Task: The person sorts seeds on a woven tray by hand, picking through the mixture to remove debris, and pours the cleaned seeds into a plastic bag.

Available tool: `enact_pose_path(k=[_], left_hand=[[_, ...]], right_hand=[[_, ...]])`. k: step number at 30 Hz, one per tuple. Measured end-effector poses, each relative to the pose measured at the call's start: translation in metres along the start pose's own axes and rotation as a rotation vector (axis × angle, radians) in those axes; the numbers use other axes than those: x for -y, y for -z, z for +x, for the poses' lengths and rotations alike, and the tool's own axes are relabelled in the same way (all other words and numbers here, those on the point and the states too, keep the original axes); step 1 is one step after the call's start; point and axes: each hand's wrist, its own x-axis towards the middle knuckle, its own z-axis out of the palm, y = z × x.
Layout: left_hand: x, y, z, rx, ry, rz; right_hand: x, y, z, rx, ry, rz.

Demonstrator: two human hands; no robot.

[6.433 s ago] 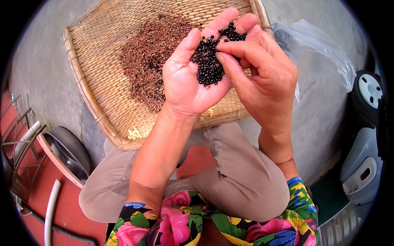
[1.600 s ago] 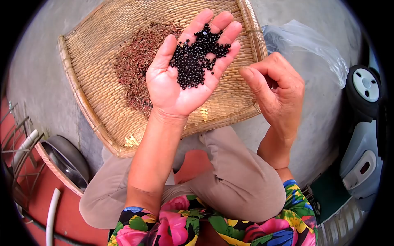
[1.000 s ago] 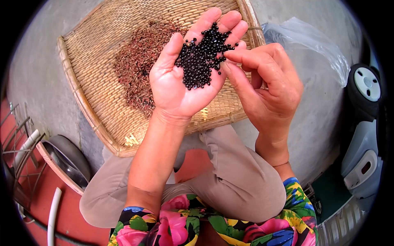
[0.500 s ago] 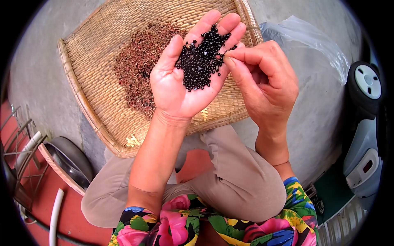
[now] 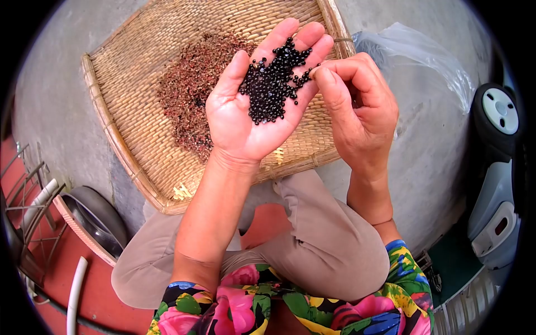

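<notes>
While a white pipe (image 5: 76,293) and a dark round vessel (image 5: 109,212) sat at the lower left of the frame, apart from the work, a woven tray (image 5: 125,159) filled much of the upper middle. Near its lower corner were pale yellow bits (image 5: 181,192). Farther up it rested a red-brown heap (image 5: 184,100) with black specks showing in it; that much looked left to go through. Just right of the heap, in front of the tray, the left hand (image 5: 234,123) was turned palm up, its fingers spread wide. A loose layer of glossy black grains (image 5: 268,92) covered the palm and ran up onto the fingers, a share that seemed already gathered. Next came the right hand (image 5: 363,109), thumb and forefinger pinched narrow at the outermost grains, the other fingers curled in; whether a grain sat between those tips could not be told. Judged from this, the picking-over was partway along, with the handful in progress and the heap unfinished. At the upper right, a clear plastic bag (image 5: 421,61) lay on the grey floor (image 5: 430,167).
</notes>
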Motion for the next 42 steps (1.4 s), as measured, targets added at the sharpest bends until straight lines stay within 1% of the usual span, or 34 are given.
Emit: enact_pose_path(k=[1,4,5,9,12,14,15,17,18,20,23,24,26,27,29,31,32,33,34,35,36,37,38,39,40,41,42], left_hand=[[-0.001,0.000,0.000,0.024,0.017,-0.065],[-0.003,-0.001,-0.001,0.020,0.015,-0.088],[-0.004,-0.001,0.000,0.020,0.014,-0.087],[-0.004,-0.002,0.001,0.013,0.002,-0.059],[-0.005,-0.002,0.001,0.012,-0.003,-0.056],[-0.005,-0.002,0.001,0.010,-0.005,-0.058],[-0.005,-0.002,0.001,0.008,-0.007,-0.063],[-0.005,-0.001,0.001,0.009,-0.005,-0.072],[-0.005,-0.001,0.002,0.009,-0.013,-0.050],[-0.008,0.000,0.002,0.007,-0.016,-0.044],[-0.009,-0.003,0.002,-0.013,-0.048,-0.010],[-0.011,-0.004,0.003,-0.009,-0.059,0.009],[-0.014,-0.003,0.004,0.008,-0.065,0.004],[-0.016,-0.004,0.004,0.022,-0.071,-0.001],[-0.018,-0.005,0.005,0.028,-0.079,0.016],[-0.016,-0.002,0.007,0.046,-0.124,0.135],[-0.016,0.005,0.010,0.138,-0.119,0.227],[-0.012,0.006,0.011,0.136,-0.105,0.233],[-0.006,0.006,0.011,0.100,-0.181,0.349],[-0.001,0.006,0.012,0.063,-0.254,0.465],[0.004,0.005,0.013,0.070,-0.324,0.589],[0.009,0.003,0.014,0.061,-0.300,0.597],[0.014,0.000,0.013,0.005,-0.403,0.737],[0.018,-0.002,0.012,-0.045,-0.508,0.879],[0.020,-0.003,0.010,-0.057,-0.540,1.008],[0.022,-0.005,0.010,-0.056,-0.520,1.017],[0.023,-0.008,0.010,-0.055,-0.550,1.035]], right_hand=[[-0.002,0.000,-0.001,-0.006,-0.005,0.024],[-0.004,0.000,-0.002,-0.018,-0.021,0.083],[-0.004,0.000,-0.002,-0.025,-0.032,0.119],[-0.006,0.001,-0.003,-0.005,-0.040,0.087],[-0.007,0.001,-0.005,-0.023,-0.060,0.146],[-0.005,0.002,-0.005,-0.012,-0.171,0.233],[-0.003,0.003,-0.005,-0.012,-0.172,0.233],[0.001,0.006,-0.003,0.036,-0.372,0.497],[0.001,0.008,-0.003,0.031,-0.370,0.491],[0.001,0.012,-0.002,0.118,-0.549,0.723],[0.000,0.013,-0.001,0.111,-0.579,0.737],[-0.002,0.013,-0.002,0.111,-0.578,0.739],[-0.010,0.010,-0.004,0.124,-0.405,0.456],[-0.016,0.006,-0.005,0.126,-0.397,0.469],[-0.027,-0.002,-0.006,-0.064,-0.161,0.110],[-0.029,-0.012,-0.001,-0.068,-0.155,0.141],[-0.028,-0.023,0.003,-0.099,-0.286,0.609],[-0.028,-0.033,0.007,-0.133,-0.408,1.079],[-0.033,-0.043,0.005,-0.125,-0.456,1.293],[-0.036,-0.050,0.004,-0.148,-0.457,1.298],[-0.038,-0.057,0.003,-0.141,-0.503,1.520],[-0.038,-0.062,0.002,-0.133,-0.541,1.746],[-0.038,-0.064,0.002,-0.163,-0.538,1.756],[-0.036,-0.064,0.005,-0.108,-0.516,1.821],[-0.033,-0.064,0.007,-0.046,-0.488,1.883],[-0.029,-0.064,0.009,-0.069,-0.479,1.891],[-0.025,-0.063,0.010,-0.118,-0.573,1.856]])
